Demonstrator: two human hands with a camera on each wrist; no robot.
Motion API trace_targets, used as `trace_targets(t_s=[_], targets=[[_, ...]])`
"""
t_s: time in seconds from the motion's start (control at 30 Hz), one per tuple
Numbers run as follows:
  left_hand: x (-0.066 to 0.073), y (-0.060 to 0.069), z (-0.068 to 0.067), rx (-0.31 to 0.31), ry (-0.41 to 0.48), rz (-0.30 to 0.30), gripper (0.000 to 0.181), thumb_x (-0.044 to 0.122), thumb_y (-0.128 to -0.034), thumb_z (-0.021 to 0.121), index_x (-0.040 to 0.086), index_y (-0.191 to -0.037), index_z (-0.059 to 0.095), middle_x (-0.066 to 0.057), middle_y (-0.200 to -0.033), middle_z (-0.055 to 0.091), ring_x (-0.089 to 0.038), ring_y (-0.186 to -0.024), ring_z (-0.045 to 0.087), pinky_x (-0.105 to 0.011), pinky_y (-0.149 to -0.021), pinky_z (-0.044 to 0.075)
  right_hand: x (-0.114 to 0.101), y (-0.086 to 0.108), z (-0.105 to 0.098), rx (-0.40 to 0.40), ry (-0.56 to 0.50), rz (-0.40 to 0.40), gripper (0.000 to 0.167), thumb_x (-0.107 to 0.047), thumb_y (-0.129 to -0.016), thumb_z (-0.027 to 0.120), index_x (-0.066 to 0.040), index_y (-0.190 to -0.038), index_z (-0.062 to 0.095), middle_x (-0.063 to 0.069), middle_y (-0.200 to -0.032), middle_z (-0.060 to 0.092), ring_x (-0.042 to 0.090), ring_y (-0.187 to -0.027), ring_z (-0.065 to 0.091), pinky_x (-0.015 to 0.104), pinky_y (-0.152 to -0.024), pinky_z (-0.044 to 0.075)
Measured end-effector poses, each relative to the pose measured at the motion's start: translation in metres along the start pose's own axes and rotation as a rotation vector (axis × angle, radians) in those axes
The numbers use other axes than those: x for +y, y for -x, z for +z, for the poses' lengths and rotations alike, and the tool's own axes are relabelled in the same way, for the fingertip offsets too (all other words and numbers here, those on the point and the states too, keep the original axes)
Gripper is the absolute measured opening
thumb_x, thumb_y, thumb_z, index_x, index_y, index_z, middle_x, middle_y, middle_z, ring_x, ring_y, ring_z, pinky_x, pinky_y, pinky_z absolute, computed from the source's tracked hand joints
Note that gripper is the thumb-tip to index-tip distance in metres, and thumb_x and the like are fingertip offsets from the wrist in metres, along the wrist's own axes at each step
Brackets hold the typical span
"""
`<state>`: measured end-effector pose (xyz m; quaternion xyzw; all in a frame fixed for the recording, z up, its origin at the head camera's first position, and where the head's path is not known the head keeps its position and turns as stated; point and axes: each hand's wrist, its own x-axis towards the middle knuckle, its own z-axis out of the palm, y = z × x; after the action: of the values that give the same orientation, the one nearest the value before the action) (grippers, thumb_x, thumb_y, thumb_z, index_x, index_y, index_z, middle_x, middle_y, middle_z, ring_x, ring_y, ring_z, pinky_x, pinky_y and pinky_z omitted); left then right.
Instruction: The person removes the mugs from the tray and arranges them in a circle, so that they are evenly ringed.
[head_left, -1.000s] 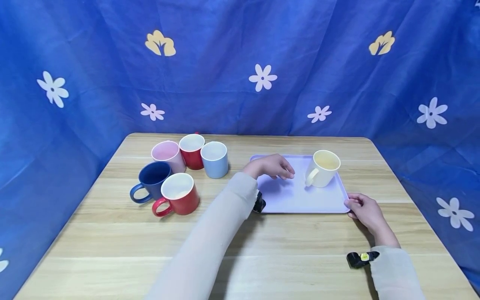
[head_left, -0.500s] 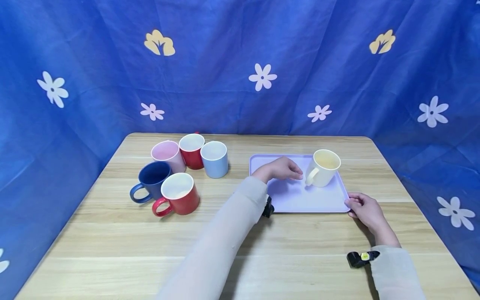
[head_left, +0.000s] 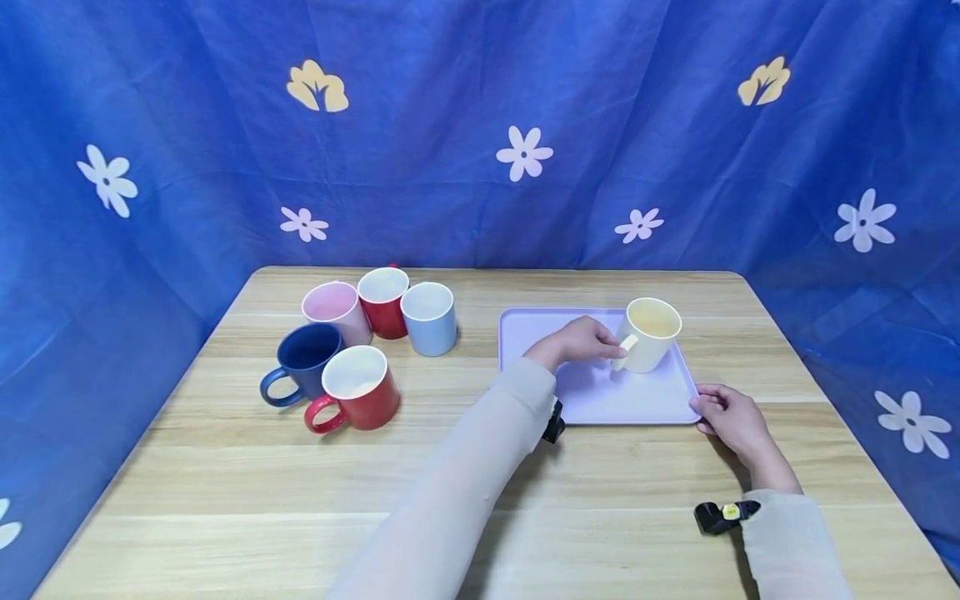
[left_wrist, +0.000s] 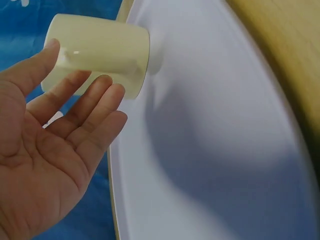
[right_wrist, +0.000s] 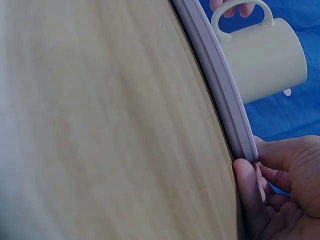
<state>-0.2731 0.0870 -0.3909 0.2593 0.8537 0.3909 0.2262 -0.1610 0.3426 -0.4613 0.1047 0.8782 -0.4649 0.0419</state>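
Note:
A cream mug (head_left: 651, 350) stands upright on the right part of a lilac tray (head_left: 622, 404). My left hand (head_left: 581, 340) reaches over the tray to the mug's handle, which points left toward me. In the left wrist view the fingers (left_wrist: 92, 102) are loosely extended beside the mug (left_wrist: 107, 42), not closed around the handle; whether they touch it I cannot tell. My right hand (head_left: 731, 423) pinches the tray's near right corner. The right wrist view has the thumb and fingers of that hand (right_wrist: 300, 180) on either side of the rim (right_wrist: 227, 90).
On the left of the wooden table (head_left: 247, 492) several mugs stand grouped: pink (head_left: 347, 321), dark red (head_left: 385, 315), light blue (head_left: 431, 329), navy (head_left: 311, 358) and a red one (head_left: 371, 400) in front. A blue flowered cloth (head_left: 450, 150) hangs behind.
My left hand has moved right over the tray, up to the cream mug's handle. The right hand, the tray and the mugs have stayed in place.

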Motion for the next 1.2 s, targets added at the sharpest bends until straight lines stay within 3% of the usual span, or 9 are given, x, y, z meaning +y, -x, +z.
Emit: trace_targets(t_s=[0.13, 0.23, 0.47, 0.7, 0.9, 1.03, 1.2], targets=[[0.004, -0.005, 0.004, 0.012, -0.018, -0.004, 0.029, 0.032, -0.0891, 0.068, 0.005, -0.078, 0.072, 0.001, -0.066, 0.056, -0.009, -0.061, 0.043, -0.02, -0.057, 0.036, 0.0, 0.0, 0.0, -0.001, 0.003, 0.002, 0.046, -0.02, -0.097, 0.055, 0.01, -0.131, 0.046, 0.023, -0.115, 0.054, 0.004, -0.078, 0.056, 0.021, -0.065, 0.053], [0.008, -0.007, 0.007, 0.053, -0.026, -0.019, 0.033, 0.035, -0.0881, 0.068, 0.005, -0.073, 0.071, 0.002, -0.063, 0.054, -0.009, -0.062, 0.044, -0.02, -0.058, 0.038, -0.001, -0.001, 0.0, 0.0, 0.004, 0.008, 0.046, -0.02, -0.097, 0.055, 0.01, -0.131, 0.046, 0.023, -0.115, 0.054, 0.005, -0.079, 0.056, 0.021, -0.065, 0.053], [0.016, -0.002, 0.015, 0.183, -0.004, -0.065, 0.023, 0.028, -0.0899, 0.067, 0.007, -0.09, 0.077, 0.002, -0.077, 0.068, -0.006, -0.069, 0.052, -0.016, -0.061, 0.041, -0.002, -0.001, 0.001, 0.002, -0.002, 0.008, 0.045, -0.019, -0.097, 0.055, 0.01, -0.13, 0.047, 0.022, -0.114, 0.055, 0.005, -0.078, 0.056, 0.021, -0.064, 0.053], [0.012, -0.003, 0.018, 0.224, 0.12, -0.092, 0.018, 0.022, -0.0874, 0.07, 0.005, -0.091, 0.077, 0.0, -0.078, 0.069, -0.015, -0.066, 0.065, -0.017, -0.056, 0.047, 0.0, -0.003, 0.001, 0.005, 0.001, -0.001, 0.045, -0.019, -0.097, 0.056, 0.01, -0.13, 0.047, 0.022, -0.115, 0.055, 0.005, -0.078, 0.056, 0.021, -0.065, 0.053], [0.011, 0.0, 0.013, 0.171, 0.127, -0.094, 0.017, 0.018, -0.0858, 0.073, 0.002, -0.089, 0.076, -0.002, -0.077, 0.069, -0.016, -0.067, 0.064, -0.018, -0.057, 0.048, 0.0, -0.003, 0.002, 0.005, -0.004, 0.003, 0.045, -0.019, -0.097, 0.056, 0.01, -0.131, 0.047, 0.022, -0.115, 0.055, 0.005, -0.079, 0.056, 0.021, -0.065, 0.053], [0.011, 0.002, 0.006, 0.094, 0.106, -0.075, 0.015, 0.014, -0.0852, 0.073, -0.001, -0.087, 0.075, -0.004, -0.076, 0.069, -0.01, -0.062, 0.059, -0.02, -0.06, 0.05, -0.001, -0.001, 0.001, 0.005, -0.002, 0.015, 0.046, -0.02, -0.097, 0.055, 0.009, -0.131, 0.046, 0.022, -0.115, 0.054, 0.006, -0.079, 0.056, 0.021, -0.065, 0.053], [0.009, 0.006, -0.005, -0.016, 0.085, -0.065, 0.012, 0.007, -0.0847, 0.072, -0.005, -0.083, 0.072, -0.008, -0.072, 0.068, -0.015, -0.063, 0.064, -0.028, -0.068, 0.055, -0.002, 0.0, 0.002, 0.003, 0.004, 0.03, 0.046, -0.021, -0.098, 0.055, 0.01, -0.131, 0.046, 0.022, -0.116, 0.054, 0.007, -0.081, 0.056, 0.021, -0.065, 0.053]])
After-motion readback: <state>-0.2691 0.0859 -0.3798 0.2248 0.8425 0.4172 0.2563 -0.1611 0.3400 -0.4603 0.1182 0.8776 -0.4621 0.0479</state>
